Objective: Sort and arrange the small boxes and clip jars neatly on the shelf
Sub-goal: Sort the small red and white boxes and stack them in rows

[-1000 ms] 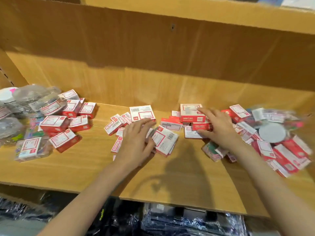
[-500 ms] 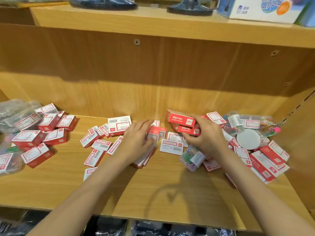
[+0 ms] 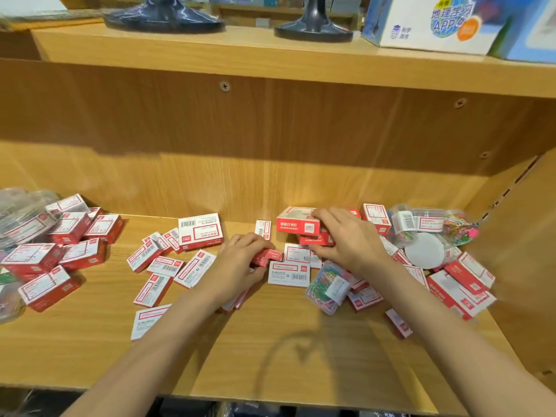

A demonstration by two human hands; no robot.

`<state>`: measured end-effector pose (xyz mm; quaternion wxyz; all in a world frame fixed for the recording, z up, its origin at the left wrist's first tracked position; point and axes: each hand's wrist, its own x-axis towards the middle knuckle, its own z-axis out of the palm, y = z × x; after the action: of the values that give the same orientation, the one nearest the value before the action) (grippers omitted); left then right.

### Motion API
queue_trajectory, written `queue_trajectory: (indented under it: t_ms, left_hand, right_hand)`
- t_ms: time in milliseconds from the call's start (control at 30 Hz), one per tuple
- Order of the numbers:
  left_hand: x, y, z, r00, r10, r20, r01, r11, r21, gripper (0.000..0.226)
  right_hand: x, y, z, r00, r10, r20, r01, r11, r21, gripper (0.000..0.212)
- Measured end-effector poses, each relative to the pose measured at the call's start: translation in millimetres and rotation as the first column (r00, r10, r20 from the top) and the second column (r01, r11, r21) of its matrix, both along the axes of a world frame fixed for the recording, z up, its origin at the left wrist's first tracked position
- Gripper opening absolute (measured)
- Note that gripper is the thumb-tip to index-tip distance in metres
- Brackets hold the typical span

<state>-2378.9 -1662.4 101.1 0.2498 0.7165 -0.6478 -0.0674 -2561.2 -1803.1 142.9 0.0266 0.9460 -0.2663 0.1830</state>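
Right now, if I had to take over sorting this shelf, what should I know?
Left hand: grip curled round a small red box mid-shelf.
Right hand: grip on the top red box of a short stack near the back wall.
Boxes: one loose group at far left, flat ones scattered in the middle, a jumble at right.
Clip jars: one on its side by the right wrist, more in the right corner and at the far left edge.
Done: only that short stack.
Left: nearly everything, sorting boxes and jars into neat rows.

Head camera, close, facing forward-down into shelf (image 3: 301, 350); edges slightly blurred.
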Motion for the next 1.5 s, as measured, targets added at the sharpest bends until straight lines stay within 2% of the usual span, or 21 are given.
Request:
queue_trajectory:
  t_ms: [100, 200, 300, 367, 467, 600, 667, 800, 900, 1000, 1067, 1200, 1267, 1367, 1433, 1500]
  left_hand:
    - [4.2, 5.1, -6.8, 0.999, -0.005, -0.036, 0.004, 0.999, -0.032, 0.05]
    - [4.2, 8.3, -9.2, 0.999, -0.021, -0.025, 0.019, 0.998, -0.06, 0.053]
    - [-1.8, 10.5, -2.4, 0.997, -0.013, -0.072, 0.0, 0.983, -0.181, 0.05]
    - [-11.5, 10.0, 4.4, 0.994, -0.024, -0.104, -0.003, 0.968, -0.25, 0.042]
    - [-36.0, 5.8, 6.1, 0.987, -0.151, -0.062, 0.134, 0.965, -0.226, 0.04]
    - [-64.7, -8.2, -4.0, 0.943, -0.332, 0.01, 0.332, 0.943, -0.04, 0.055]
    - [-70.0, -14.8, -7.0, 0.926, -0.377, 0.025, 0.375, 0.925, 0.063, 0.058]
    - [-68.8, -19.5, -4.6, 0.905, -0.425, 0.002, 0.42, 0.897, 0.138, 0.069]
    - [-67.5, -23.5, -1.1, 0.9, -0.436, -0.012, 0.431, 0.887, 0.164, 0.072]
    - [-69.1, -25.7, -1.0, 0.916, -0.402, -0.001, 0.396, 0.904, 0.159, 0.074]
    - [-71.2, -24.5, -0.7, 0.926, -0.378, 0.011, 0.372, 0.914, 0.16, 0.075]
    - [-72.4, -22.7, 0.4, 0.935, -0.353, 0.044, 0.343, 0.927, 0.151, 0.074]
    - [-72.1, -20.1, 0.0, 0.942, -0.332, 0.046, 0.323, 0.936, 0.137, 0.074]
    - [-72.7, -13.9, -2.7, 0.954, -0.291, -0.076, 0.296, 0.953, 0.065, 0.068]
    - [-73.1, -10.8, -2.3, 0.955, -0.262, -0.141, 0.261, 0.965, -0.026, 0.06]
    - [-72.6, -9.9, 1.9, 0.963, -0.209, -0.17, 0.191, 0.975, -0.117, 0.059]
  right_hand:
    - [1.2, 1.3, -4.7, 0.994, -0.01, -0.112, 0.021, 0.995, 0.097, 0.059]
    - [-8.8, 1.7, 3.8, 1.0, 0.008, 0.008, -0.01, 0.955, 0.296, 0.058]
    - [-37.2, 4.3, 16.2, 0.986, -0.058, 0.157, 0.002, 0.942, 0.335, 0.037]
    - [-62.4, 7.7, 14.6, 0.981, -0.098, 0.168, 0.032, 0.934, 0.356, 0.025]
    - [-96.9, 5.2, -0.5, 0.975, -0.185, 0.124, 0.141, 0.944, 0.298, 0.017]
    - [-117.3, 7.2, -8.2, 0.936, -0.262, 0.233, 0.23, 0.961, 0.154, 0.032]
    - [-122.7, 6.8, -11.5, 0.899, -0.359, 0.25, 0.33, 0.932, 0.151, 0.045]
    - [-132.0, -4.9, -16.3, 0.842, -0.534, 0.078, 0.498, 0.825, 0.267, 0.078]
    - [-125.6, -14.1, -14.1, 0.829, -0.559, 0.004, 0.542, 0.805, 0.24, 0.081]
    - [-113.8, -16.3, -10.1, 0.798, -0.599, 0.069, 0.587, 0.798, 0.135, 0.078]
    - [-103.2, -18.4, -6.7, 0.816, -0.571, 0.092, 0.571, 0.821, 0.029, 0.079]
    - [-78.9, -30.6, 6.4, 0.903, -0.418, -0.096, 0.423, 0.905, 0.044, 0.082]
    - [-67.4, -37.6, 12.8, 0.909, -0.381, -0.17, 0.397, 0.916, 0.065, 0.075]
    - [-51.4, -43.8, 17.8, 0.876, -0.383, -0.291, 0.402, 0.916, 0.005, 0.072]
    - [-46.4, -46.8, 16.9, 0.887, -0.383, -0.257, 0.392, 0.92, -0.017, 0.065]
    - [-48.4, -48.0, 11.2, 0.925, -0.355, -0.136, 0.357, 0.934, -0.011, 0.056]
